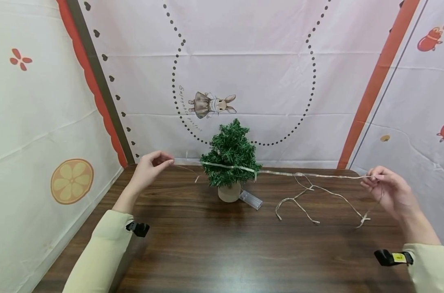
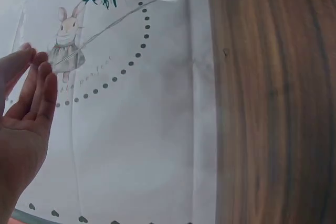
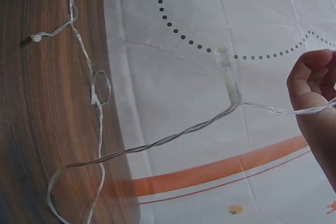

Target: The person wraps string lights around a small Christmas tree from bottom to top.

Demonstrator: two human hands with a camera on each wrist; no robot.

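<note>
A small green artificial Christmas tree (image 1: pixel 232 152) stands upright on a pale round base. A clear string of fairy lights (image 1: pixel 276 173) runs taut across its front toward the right. My left hand (image 1: pixel 151 170) pinches a thin clear wire (image 2: pixel 118 20) of the lights, left of the tree. Far to the right, my right hand (image 1: pixel 392 190) pinches the other stretch between thumb and fingers. In the right wrist view a clear bulb (image 3: pixel 228 77) sticks up from the wire near that hand. Whether the strand passes behind the tree is hidden.
Beside the tree's base lies a clear battery box (image 1: pixel 251 200). Loose loops of light wire (image 1: pixel 304 199) spread over the brown wooden table (image 1: pixel 222 248) on the right. Printed cloth (image 1: pixel 273 85) hangs behind the table and on both sides.
</note>
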